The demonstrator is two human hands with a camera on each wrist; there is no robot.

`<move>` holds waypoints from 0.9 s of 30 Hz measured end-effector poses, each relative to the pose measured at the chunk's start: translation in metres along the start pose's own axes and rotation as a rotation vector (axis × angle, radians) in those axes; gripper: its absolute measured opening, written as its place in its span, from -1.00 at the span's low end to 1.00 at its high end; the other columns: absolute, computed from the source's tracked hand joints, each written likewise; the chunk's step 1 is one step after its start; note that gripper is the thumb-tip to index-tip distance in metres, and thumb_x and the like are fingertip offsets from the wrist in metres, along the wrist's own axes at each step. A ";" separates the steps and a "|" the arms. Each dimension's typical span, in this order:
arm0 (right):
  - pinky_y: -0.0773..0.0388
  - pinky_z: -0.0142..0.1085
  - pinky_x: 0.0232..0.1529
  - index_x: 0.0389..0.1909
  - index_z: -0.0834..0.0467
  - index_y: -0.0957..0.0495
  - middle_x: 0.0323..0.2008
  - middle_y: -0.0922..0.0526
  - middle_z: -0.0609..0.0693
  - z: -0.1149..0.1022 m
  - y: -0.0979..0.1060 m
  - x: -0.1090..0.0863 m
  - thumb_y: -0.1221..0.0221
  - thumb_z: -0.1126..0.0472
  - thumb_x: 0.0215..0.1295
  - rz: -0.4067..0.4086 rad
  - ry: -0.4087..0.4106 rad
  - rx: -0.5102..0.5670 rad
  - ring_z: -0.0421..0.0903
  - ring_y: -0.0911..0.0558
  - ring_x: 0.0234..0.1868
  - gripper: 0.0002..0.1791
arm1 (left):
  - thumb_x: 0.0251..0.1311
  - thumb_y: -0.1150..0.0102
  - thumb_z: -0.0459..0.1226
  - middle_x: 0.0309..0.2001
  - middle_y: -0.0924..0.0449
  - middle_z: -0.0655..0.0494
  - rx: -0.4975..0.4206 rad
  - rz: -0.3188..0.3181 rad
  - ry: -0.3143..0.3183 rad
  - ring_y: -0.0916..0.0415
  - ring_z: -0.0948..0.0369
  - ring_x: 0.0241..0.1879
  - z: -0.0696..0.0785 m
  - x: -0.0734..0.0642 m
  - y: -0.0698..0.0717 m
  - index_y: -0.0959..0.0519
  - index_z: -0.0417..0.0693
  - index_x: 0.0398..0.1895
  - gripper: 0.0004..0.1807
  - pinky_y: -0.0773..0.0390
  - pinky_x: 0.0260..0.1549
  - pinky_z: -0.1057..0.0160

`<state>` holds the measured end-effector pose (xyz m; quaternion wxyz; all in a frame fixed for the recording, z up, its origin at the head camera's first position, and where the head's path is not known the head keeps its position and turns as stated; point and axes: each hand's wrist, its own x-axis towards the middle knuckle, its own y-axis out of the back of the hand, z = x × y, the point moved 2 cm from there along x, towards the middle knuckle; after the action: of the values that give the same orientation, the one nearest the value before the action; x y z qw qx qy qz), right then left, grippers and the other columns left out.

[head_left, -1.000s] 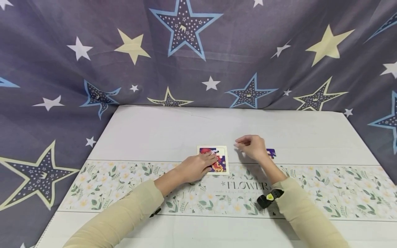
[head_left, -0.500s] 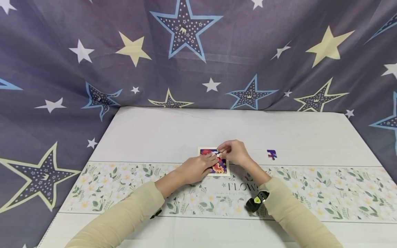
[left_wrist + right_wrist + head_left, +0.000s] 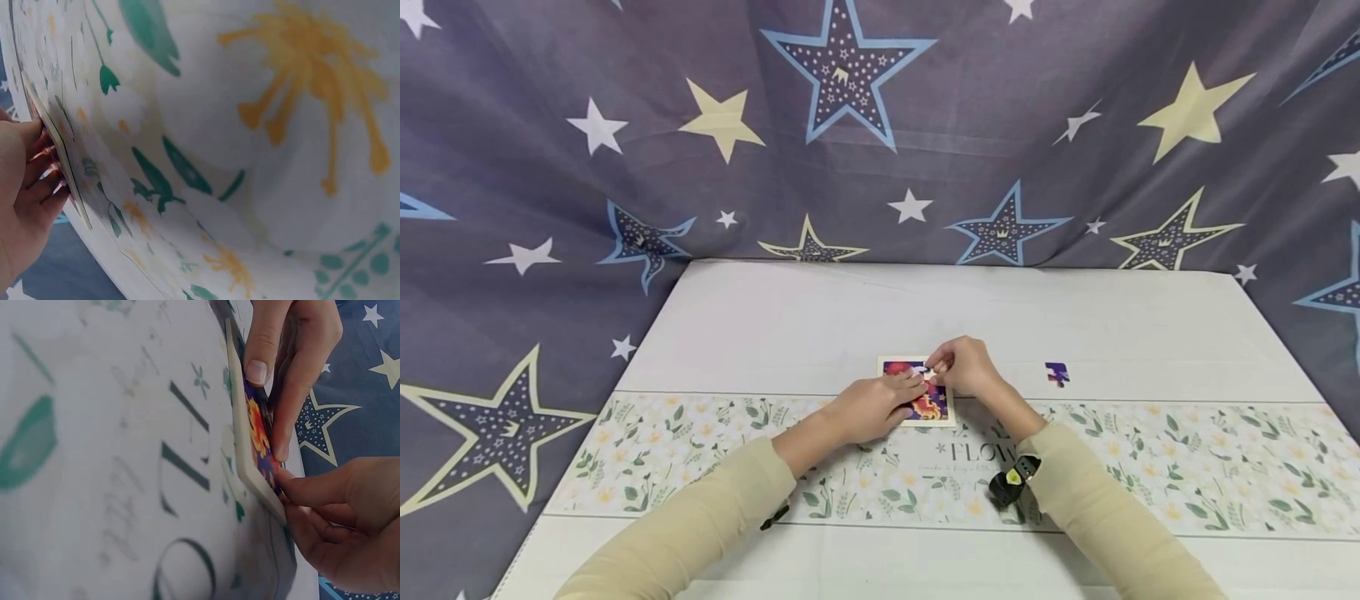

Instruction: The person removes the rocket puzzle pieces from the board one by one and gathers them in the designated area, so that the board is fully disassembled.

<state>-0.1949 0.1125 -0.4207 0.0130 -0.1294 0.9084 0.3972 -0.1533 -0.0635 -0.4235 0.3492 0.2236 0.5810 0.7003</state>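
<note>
A small square jigsaw puzzle in a cream tray (image 3: pixel 880 365) lies flat in the head view, with red, orange and purple pieces in it. My left hand (image 3: pixel 871 408) rests on the puzzle from the left, fingers fairly straight and pressing on the pieces. At the tray's upper right corner, my right hand (image 3: pixel 967 367) pinches a puzzle piece between thumb and fingertips, mostly hidden by the fingers. The right wrist view shows that hand's thumb and forefinger meeting at the picture (image 3: pixel 259 428). A loose purple puzzle piece (image 3: pixel 1057 374) lies to the right.
The table has a white cover with a floral band (image 3: pixel 1150 458) and printed lettering (image 3: pixel 977 452). A dark curtain (image 3: pixel 970 108) with stars hangs behind it and at the sides. A black strap (image 3: pixel 1015 482) sits on the right wrist.
My right hand has moved left from beside the tray to its upper right corner, uncovering the loose piece. Over the last half second it barely shifts. My left hand stays on the puzzle.
</note>
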 end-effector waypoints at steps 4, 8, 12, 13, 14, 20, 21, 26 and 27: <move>-0.49 -0.49 -0.45 -0.35 0.26 -0.73 -0.49 -0.72 0.06 -0.001 0.001 0.003 -0.41 0.40 -0.05 -0.014 -0.017 -0.009 -0.23 -0.56 -0.52 -0.82 | 0.42 0.02 -0.14 0.39 -0.34 0.02 0.007 0.009 -0.017 -0.28 0.08 0.41 -0.001 0.001 0.001 -0.35 -0.04 0.37 -0.50 -0.49 0.25 0.09; -0.46 -0.51 -0.48 -0.39 0.26 -0.73 -0.54 -0.71 0.04 -0.002 0.001 0.005 -0.43 0.40 -0.08 -0.027 -0.026 -0.007 -0.25 -0.55 -0.55 -0.83 | 0.41 0.01 -0.15 0.38 -0.35 0.01 0.014 0.008 -0.022 -0.30 0.08 0.40 -0.001 -0.001 0.003 -0.36 -0.03 0.36 -0.51 -0.52 0.22 0.09; -0.45 -0.52 -0.47 -0.40 0.25 -0.73 -0.54 -0.71 0.03 -0.002 0.001 0.006 -0.44 0.40 -0.09 -0.039 -0.049 0.009 -0.25 -0.54 -0.55 -0.83 | 0.39 -0.02 -0.17 0.36 -0.38 -0.01 0.014 0.014 -0.016 -0.33 0.07 0.38 -0.001 -0.007 0.006 -0.40 -0.03 0.33 -0.53 -0.52 0.22 0.07; -0.46 -0.51 -0.48 -0.39 0.25 -0.72 -0.53 -0.71 0.03 -0.002 0.001 0.006 -0.44 0.40 -0.09 -0.040 -0.051 0.012 -0.25 -0.54 -0.55 -0.83 | 0.39 -0.02 -0.18 0.36 -0.38 0.00 0.007 0.014 -0.010 -0.33 0.07 0.38 -0.001 -0.009 0.007 -0.41 -0.02 0.33 -0.54 -0.52 0.21 0.07; -0.46 -0.51 -0.48 -0.39 0.25 -0.72 -0.53 -0.71 0.04 -0.002 0.001 0.006 -0.44 0.40 -0.10 -0.039 -0.052 0.015 -0.25 -0.54 -0.55 -0.82 | 0.38 -0.03 -0.18 0.37 -0.37 0.00 -0.003 0.015 -0.004 -0.33 0.07 0.37 -0.001 -0.011 0.007 -0.41 -0.02 0.33 -0.54 -0.52 0.22 0.06; -0.48 -0.49 -0.47 -0.38 0.27 -0.72 -0.52 -0.71 0.06 -0.001 0.003 0.005 -0.43 0.40 -0.09 -0.034 -0.047 0.019 -0.24 -0.55 -0.54 -0.82 | 0.39 -0.01 -0.20 0.41 -0.31 -0.01 -0.031 0.020 -0.005 -0.31 0.06 0.38 -0.002 -0.019 0.006 -0.38 -0.02 0.36 -0.52 -0.50 0.24 0.06; -0.48 -0.49 -0.47 -0.38 0.27 -0.72 -0.52 -0.71 0.06 0.000 0.003 0.005 -0.43 0.40 -0.08 -0.033 -0.047 0.020 -0.23 -0.55 -0.53 -0.82 | 0.40 -0.01 -0.20 0.41 -0.30 -0.02 -0.027 0.021 -0.011 -0.31 0.05 0.39 -0.002 -0.019 0.006 -0.37 -0.02 0.36 -0.52 -0.49 0.24 0.07; -0.48 -0.48 -0.45 -0.36 0.26 -0.71 -0.49 -0.70 0.06 -0.002 0.002 0.003 -0.43 0.39 -0.06 -0.028 -0.054 0.020 -0.20 -0.54 -0.49 -0.82 | 0.40 0.00 -0.20 0.41 -0.30 -0.02 -0.035 0.017 -0.013 -0.29 0.07 0.40 -0.003 -0.020 0.006 -0.35 -0.03 0.37 -0.51 -0.47 0.27 0.08; -0.49 -0.47 -0.44 -0.35 0.26 -0.71 -0.47 -0.70 0.07 -0.003 0.002 0.002 -0.42 0.39 -0.05 -0.027 -0.053 0.022 -0.19 -0.55 -0.48 -0.81 | 0.41 0.01 -0.19 0.41 -0.29 -0.01 -0.038 0.014 -0.011 -0.28 0.07 0.40 -0.003 -0.020 0.006 -0.35 -0.02 0.38 -0.51 -0.46 0.28 0.08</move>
<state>-0.1973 0.1114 -0.4176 0.0442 -0.1311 0.9103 0.3901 -0.1436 -0.0808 -0.4167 0.3516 0.2248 0.5640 0.7126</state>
